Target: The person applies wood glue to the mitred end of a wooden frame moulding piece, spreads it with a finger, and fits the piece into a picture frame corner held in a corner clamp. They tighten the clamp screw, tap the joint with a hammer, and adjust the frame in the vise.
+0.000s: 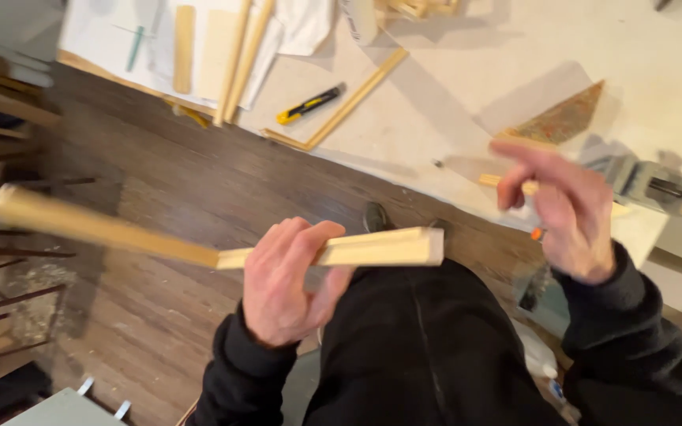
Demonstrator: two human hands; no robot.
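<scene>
Pale wooden moulding strip (199, 241) lies crosswise before us, mostly leftward of our left hand (286, 288), which clutches it; our right hand (566, 213) hovers apart, loosely curled, empty.

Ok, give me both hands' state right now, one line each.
Left hand: closed around the long pale wooden strip, holding it.
Right hand: raised, fingers loosely curled and blurred; whether it holds anything cannot be told.
</scene>
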